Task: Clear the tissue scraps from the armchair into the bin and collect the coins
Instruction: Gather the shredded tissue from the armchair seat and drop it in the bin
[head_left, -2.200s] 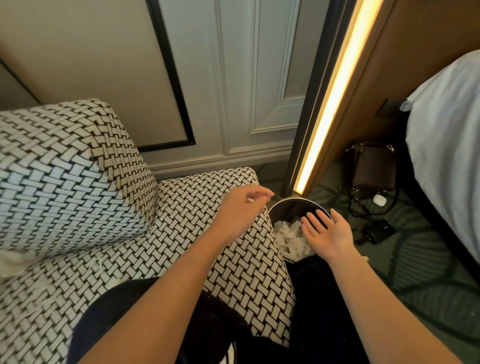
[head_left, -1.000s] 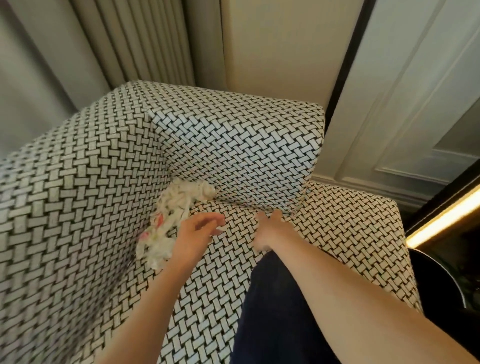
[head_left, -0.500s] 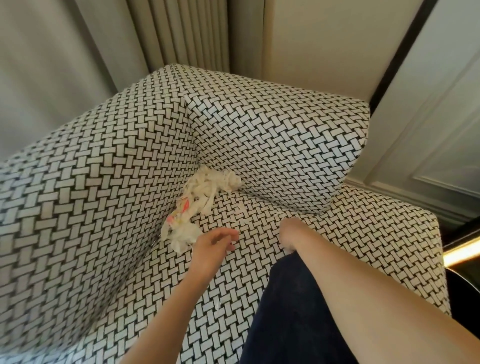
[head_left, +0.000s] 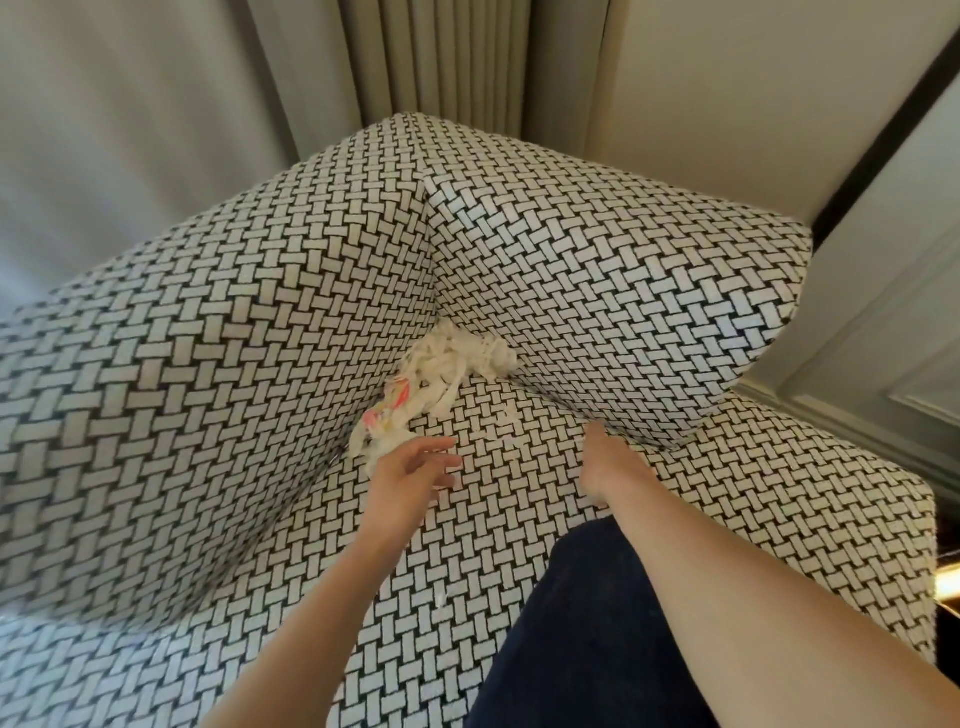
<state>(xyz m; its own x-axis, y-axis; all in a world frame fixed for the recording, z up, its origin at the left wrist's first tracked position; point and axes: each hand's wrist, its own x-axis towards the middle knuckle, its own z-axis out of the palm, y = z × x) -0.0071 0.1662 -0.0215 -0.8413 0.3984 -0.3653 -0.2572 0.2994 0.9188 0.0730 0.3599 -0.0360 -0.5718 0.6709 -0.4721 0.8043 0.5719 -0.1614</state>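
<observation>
1. Now I see my left hand (head_left: 410, 475) loose, fingers (head_left: 441, 462) spread and holding nothing, touching the near end of the scraps (head_left: 436, 387).
2. Scraps run from those fingers up into the armchair (head_left: 208, 364) corner.
3. My right hand (head_left: 605, 462) presses the seat, just right of the scraps; its fingers are hidden, so I cannot tell their grip.
4. No coins are visible.

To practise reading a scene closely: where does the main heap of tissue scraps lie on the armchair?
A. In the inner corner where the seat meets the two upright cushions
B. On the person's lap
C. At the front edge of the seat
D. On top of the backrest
A: the tissue scraps are bunched in the corner of the armchair, where the seat meets both upright cushions, just beyond the left hand.
</observation>
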